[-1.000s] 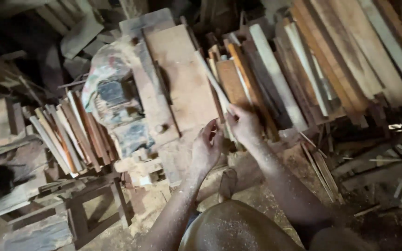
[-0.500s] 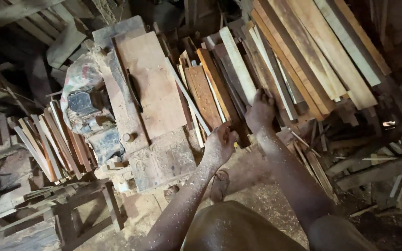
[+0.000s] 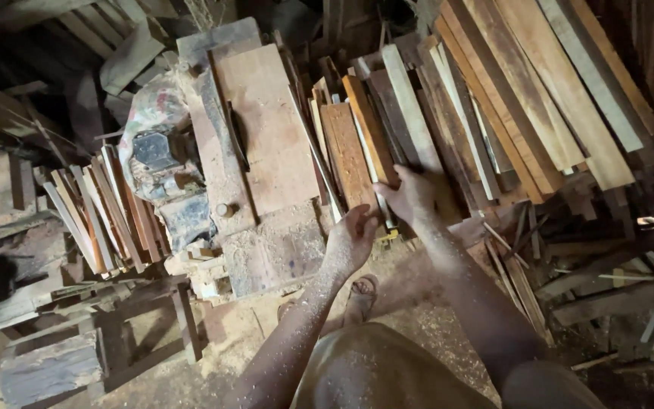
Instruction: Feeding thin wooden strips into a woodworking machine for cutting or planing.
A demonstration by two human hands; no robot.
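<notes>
Your right hand (image 3: 410, 198) grips the lower end of an orange-brown wood plank (image 3: 369, 129) mid-frame in the leaning stack; left hand (image 3: 351, 241) spread loose, touching the neighbouring plank (image 3: 348, 155) beside the saw desk (image 3: 266, 129).

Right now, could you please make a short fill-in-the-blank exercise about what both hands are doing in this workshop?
1. Both hands reach into a stack of wooden ____.
2. The right hand rests on the lower end of an orange-brown plank, while the ____ hand is just below it.
3. Left of the planks stands a table saw whose blade sits in a ____ in its top.

Missing words: planks; left; slot
</notes>
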